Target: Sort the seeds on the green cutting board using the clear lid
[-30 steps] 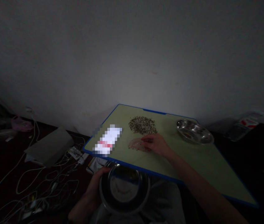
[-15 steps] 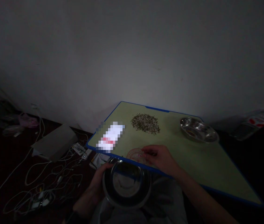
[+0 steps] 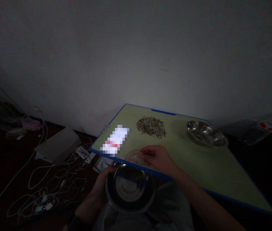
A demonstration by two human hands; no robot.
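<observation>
Behind the tabletop (image 3: 186,163), a plain grey wall (image 3: 136,57) rises in dim light; the tabletop itself is pale green with a blue edge. Your right hand (image 3: 158,157) is nearly closed, its fingers drawn together on the right part of a clear protractor (image 3: 134,156) with red markings. You have that protractor at the near edge, left of centre. Your left hand (image 3: 102,183) grips the left rim of a round steel bowl (image 3: 129,187), thumb over the lip, just below that edge. Far beyond the protractor, a loose pile of small dark and pale grains (image 3: 151,126) lies spread out. To its left sits a lit, pixelated screen (image 3: 115,140); to the right stands a shallow steel basin (image 3: 208,141). Left of you, tangled white cables (image 3: 51,183) lie near a pale box (image 3: 56,144).
</observation>
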